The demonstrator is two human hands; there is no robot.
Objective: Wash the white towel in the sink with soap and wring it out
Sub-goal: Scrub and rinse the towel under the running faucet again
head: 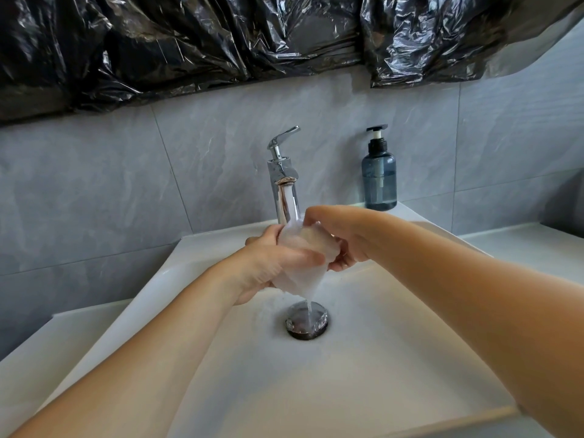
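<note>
i see both hands meeting over the middle of the sink [395, 358], right under the tap [286, 197]. the towel [298, 263] sits between them, bunched into a wet white wad, held above the basin and not touching its floor. my left hand [268, 263] comes in from 8 o'clock and grips the lower part of the towel, thumb wrapped across its front and the fingers curled round the back of it. my right hand [341, 235] comes in from 4 o'clock, knuckles up, its fingers bent down and clamped on the upper end of the wad; the fingertips themselves are hidden behind the cloth, so i cannot tell just how they lie. the two hands are just beside each other, with the towel filling the gap.

the bottom corner of the towel hangs down at 6 o'clock from my left hand, and a thin stream of water [309, 308] runs off it straight onto the drain [306, 320], which lies directly below. the edges of the towel look blurred.

the tap stands at 12 o'clock from the hands, its lever [284, 137] tilted up to the right. a blue soap bottle [379, 175] with a black pump stands on the back rim of the sink at 1 o'clock, well apart from the hands. grey tiles [126, 184] cover the wall behind, and crinkled black plastic sheeting [189, 42] hangs across the top.
</note>
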